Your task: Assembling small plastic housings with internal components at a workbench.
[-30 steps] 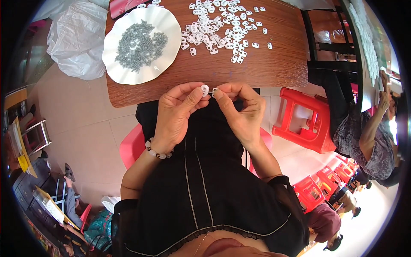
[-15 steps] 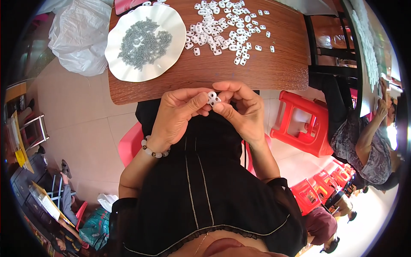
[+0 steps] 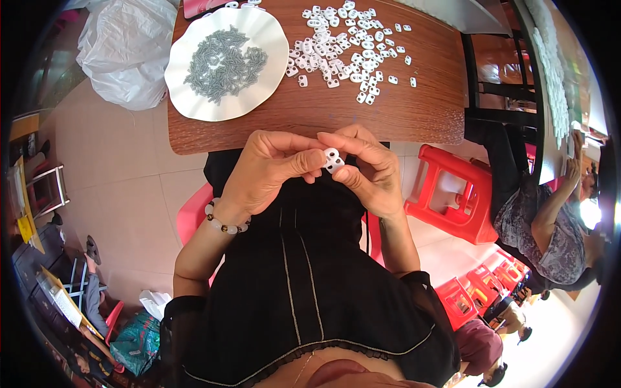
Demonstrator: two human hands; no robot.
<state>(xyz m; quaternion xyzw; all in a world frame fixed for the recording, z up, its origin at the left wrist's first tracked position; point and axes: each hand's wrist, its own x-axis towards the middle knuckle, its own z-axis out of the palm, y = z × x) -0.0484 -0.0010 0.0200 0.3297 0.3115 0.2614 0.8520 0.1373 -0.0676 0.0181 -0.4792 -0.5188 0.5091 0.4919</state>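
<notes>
Since the earliest frame, the two white pieces have come from separate positions to direct contact, and the right hand (image 3: 377,180) has closed the gap to the left hand (image 3: 260,173). The pair is at the fingertips, in front of the torso and just short of the near edge of the surface (image 3: 420,118).

The left hand pinches the upper white piece (image 3: 330,152) from its left side, thumb toward the camera. The right hand grips the lower white piece (image 3: 334,165), its thumb tip bearing on the lower right and its index finger arched above the pair. The pair therefore lies to the right of the left thumb and up-left of the right thumb, with both hands equally near. The lower piece's two dark holes appear to line up on a slant, lower left to upper right; the upper piece's long axis is partly covered. Whether the pieces interlock or merely overlap cannot be told.

Loose white pieces (image 3: 318,59) lie scattered ahead on the surface, their nearest end closer to the right hand. The scalloped white plate (image 3: 275,40), bearing grey rod-like pieces (image 3: 213,57), stands ahead and to the left, nearer the left hand.
</notes>
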